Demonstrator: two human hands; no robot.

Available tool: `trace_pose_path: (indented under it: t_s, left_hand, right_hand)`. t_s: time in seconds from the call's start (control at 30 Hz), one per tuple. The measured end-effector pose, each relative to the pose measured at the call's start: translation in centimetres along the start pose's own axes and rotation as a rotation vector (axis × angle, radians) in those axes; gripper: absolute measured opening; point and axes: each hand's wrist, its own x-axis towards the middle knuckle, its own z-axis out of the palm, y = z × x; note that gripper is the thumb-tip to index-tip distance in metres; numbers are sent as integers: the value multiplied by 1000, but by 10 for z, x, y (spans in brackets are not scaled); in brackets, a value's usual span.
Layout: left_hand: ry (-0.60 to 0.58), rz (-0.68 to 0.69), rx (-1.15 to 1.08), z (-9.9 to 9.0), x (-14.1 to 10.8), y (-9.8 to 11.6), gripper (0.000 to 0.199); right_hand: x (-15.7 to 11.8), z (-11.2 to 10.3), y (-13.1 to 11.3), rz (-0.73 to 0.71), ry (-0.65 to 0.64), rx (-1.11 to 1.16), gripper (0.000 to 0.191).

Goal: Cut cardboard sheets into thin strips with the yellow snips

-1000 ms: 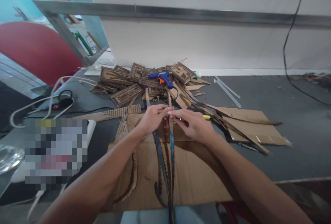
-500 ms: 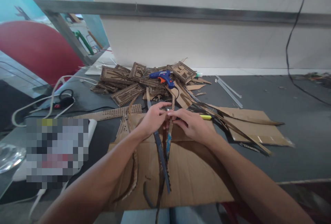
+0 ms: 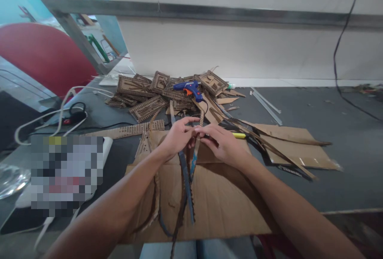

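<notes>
Pinching cardbd strip (image 3: pixel 194 158) w/ both hands (image 3: pixel 178 136) (image 3: pixel 220 141)

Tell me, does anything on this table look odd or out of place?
The blue glue gun seems to lie on top of a jumbled heap of cardboard pieces, an odd perch for a tool that could be hot. I can't see anything spilled.

Blue-patched strip (image 3: pixel 194 158): lower run, hanging straight toward the lap one second earlier, now slants left and crosses the grey-blue strip (image 3: pixel 185 179). Dark tail (image 3: pixel 177 225) shifts left along the near part of the cardboard. Upper run tips right. Curled dark strip (image 3: pixel 161 222) sits farther left. Left hand (image 3: pixel 180 136): forefinger straighter, raised.
</notes>
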Motion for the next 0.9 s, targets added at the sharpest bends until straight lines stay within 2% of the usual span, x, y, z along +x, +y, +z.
trace_pose_path:
  t_s: [0.13, 0.37, 0.6, 0.7, 0.8, 0.9]
  left_hand:
    - [-30, 18, -3, -2, -1, 1, 44]
    - [-208, 53, -63, -5, -8, 10, 51]
    - [-266, 58, -151, -7, -5, 6, 60]
    - [-251, 43, -164, -8, -5, 4, 63]
    - [-227, 28, -170, -8, -5, 3, 64]
    - [-211, 20, -181, -6, -4, 4, 66]
  right_hand:
    - [2, -2, 1, 24, 15, 17, 33]
    - [4, -9, 0, 90, 82, -8, 28]
    - [3, -7, -2, 154, 171, 33, 26]
    - [3, -5, -3, 275, 268, 247, 23]
    - [4, -5, -3, 402, 356, 668, 16]
    - [6, -7, -4, 446, 371, 993, 14]
